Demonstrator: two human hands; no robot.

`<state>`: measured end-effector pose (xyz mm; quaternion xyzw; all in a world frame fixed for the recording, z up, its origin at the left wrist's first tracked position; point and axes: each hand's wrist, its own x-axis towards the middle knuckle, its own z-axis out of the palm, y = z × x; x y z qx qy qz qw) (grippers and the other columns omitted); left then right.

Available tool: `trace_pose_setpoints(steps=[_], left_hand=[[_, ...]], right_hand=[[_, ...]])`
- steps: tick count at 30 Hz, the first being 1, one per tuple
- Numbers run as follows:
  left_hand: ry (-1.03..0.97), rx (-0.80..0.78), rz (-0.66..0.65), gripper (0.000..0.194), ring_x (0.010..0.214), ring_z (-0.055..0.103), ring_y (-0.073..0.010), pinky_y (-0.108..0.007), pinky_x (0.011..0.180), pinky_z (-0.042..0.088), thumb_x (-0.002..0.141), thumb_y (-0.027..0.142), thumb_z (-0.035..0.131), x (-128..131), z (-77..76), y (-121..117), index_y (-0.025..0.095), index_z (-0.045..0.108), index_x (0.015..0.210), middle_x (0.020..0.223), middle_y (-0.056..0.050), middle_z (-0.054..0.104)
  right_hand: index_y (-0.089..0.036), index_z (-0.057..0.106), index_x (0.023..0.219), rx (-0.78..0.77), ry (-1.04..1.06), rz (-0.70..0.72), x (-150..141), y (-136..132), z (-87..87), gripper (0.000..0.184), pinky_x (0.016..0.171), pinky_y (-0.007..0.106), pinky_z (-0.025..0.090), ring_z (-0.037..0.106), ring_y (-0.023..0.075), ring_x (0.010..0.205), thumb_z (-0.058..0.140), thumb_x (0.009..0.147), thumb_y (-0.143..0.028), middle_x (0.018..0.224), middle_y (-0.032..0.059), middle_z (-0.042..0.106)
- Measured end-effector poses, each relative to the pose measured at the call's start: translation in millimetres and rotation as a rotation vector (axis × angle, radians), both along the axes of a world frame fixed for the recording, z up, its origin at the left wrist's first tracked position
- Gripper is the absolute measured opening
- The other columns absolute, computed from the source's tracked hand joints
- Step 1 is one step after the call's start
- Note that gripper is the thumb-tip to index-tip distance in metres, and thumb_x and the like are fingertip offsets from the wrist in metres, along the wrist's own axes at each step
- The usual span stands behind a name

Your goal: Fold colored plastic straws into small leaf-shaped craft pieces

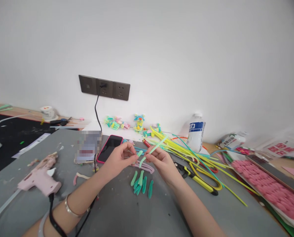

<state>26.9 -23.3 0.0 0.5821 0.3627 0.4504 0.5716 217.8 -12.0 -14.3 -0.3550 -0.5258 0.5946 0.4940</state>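
Just above the grey mat, my left hand [124,157] pinches a short light green piece of pipe cleaner [139,153] between thumb and fingers. Close beside it, my right hand [161,162] grips a light green pipe cleaner [159,144]; its long end points up to the right, and a bent end shows near the thumb. Whether the two green parts are joined I cannot tell. Below the hands lie several folded green pipe cleaner pieces [138,187], light and dark. Partly hidden behind my fingers are lilac pipe cleaners [147,167].
A pink glue gun [39,179] lies left, its black cord near my left forearm. A phone [110,148] lies behind my left hand. Right are yellow pipe cleaners [181,146], yellow-handled pliers [201,181] and a white bottle [195,133]. Small pipe cleaner figures [138,123] stand along the wall.
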Motion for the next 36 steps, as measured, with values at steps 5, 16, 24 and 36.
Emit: trace_pose_setpoints(steps=[5,16,24,36], left_hand=[[-0.102,-0.078,0.051,0.028,0.067,0.052,-0.0097,-0.022,0.063,0.046,0.075,0.033,0.074,5,1.1,-3,0.018,0.051,0.078,0.077,0.004,0.053],[-0.349,-0.253,0.073,0.029,0.084,0.068,-0.0149,-0.026,0.076,0.051,0.069,0.024,0.083,4,-1.0,-2,0.017,0.058,0.081,0.092,0.001,0.062],[-0.462,-0.405,0.015,0.038,0.086,0.068,-0.0141,-0.024,0.079,0.050,0.069,0.016,0.083,3,-2.6,1,0.017,0.064,0.102,0.094,-0.004,0.070],[-0.499,-0.426,0.015,0.028,0.069,0.062,-0.0081,-0.021,0.069,0.049,0.067,0.016,0.085,4,-8.1,3,0.016,0.065,0.087,0.078,0.002,0.065]], right_hand=[[-0.020,0.067,0.079,0.028,-0.054,0.006,-3,-4,2.5,0.026,0.066,0.027,0.046,0.058,0.0158,0.067,0.078,0.074,-0.043,0.071,0.0001,0.063],[-0.026,0.056,0.127,0.077,-0.044,-0.081,-1,-3,4.4,0.048,0.045,0.023,0.032,0.037,0.0078,0.043,0.066,0.084,-0.044,0.067,-0.0051,0.058],[-0.023,0.071,0.108,0.080,0.162,-0.138,0,-5,11.9,0.035,0.051,0.027,0.041,0.053,0.0123,0.054,0.059,0.086,-0.047,0.083,0.0033,0.068],[-0.019,0.074,0.089,0.025,0.157,-0.205,0,-2,12.0,0.038,0.049,0.026,0.035,0.041,0.0121,0.048,0.064,0.082,-0.055,0.049,-0.0029,0.050]])
